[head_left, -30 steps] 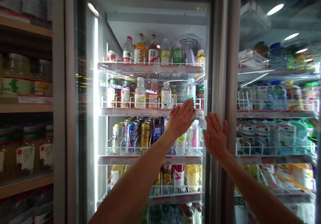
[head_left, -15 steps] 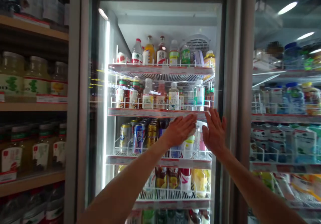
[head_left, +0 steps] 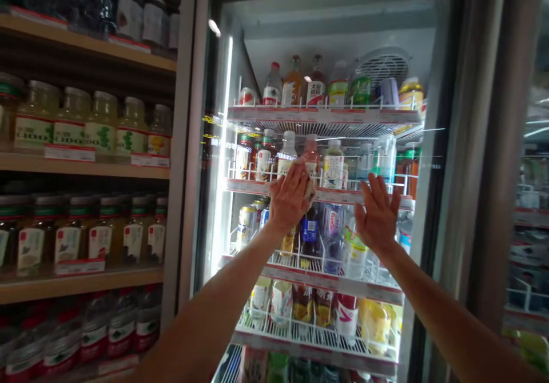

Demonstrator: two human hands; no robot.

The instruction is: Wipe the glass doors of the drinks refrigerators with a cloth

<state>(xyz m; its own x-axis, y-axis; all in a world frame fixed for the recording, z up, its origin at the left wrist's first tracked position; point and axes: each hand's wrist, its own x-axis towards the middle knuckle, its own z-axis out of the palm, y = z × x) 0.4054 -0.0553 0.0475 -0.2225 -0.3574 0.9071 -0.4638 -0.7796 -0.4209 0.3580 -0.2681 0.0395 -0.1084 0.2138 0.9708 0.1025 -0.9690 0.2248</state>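
My left hand point(head_left: 288, 197) lies over a crumpled pale cloth point(head_left: 310, 191) against the glass door point(head_left: 334, 11) of a drinks cooler. Its fingers point up, and the cloth shows past their tips and along the right side. Behind it are a pinkish bottle point(head_left: 311, 146) and the second shelf's rail. Farther right, my right hand point(head_left: 380, 214) is open, palm toward the door, with fingers spread and nothing in it. It appears to rest on the glass, though actual contact is hard to tell. Bottles and cans stand on wire shelves point(head_left: 343, 283) behind the pane.
To the left, wooden shelves point(head_left: 86, 163) carry rows of jars and bottles with price tags. A metal frame post point(head_left: 182, 143) separates them from the cooler. On the right runs a thick metal door frame point(head_left: 484, 160), with another glass-fronted cooler point(head_left: 532, 200) beyond it.
The view has swung left. Across the glass, my left hand has gone left and up with the cloth, from the can shelf to the rail above. My right hand has shifted slightly left on the door.
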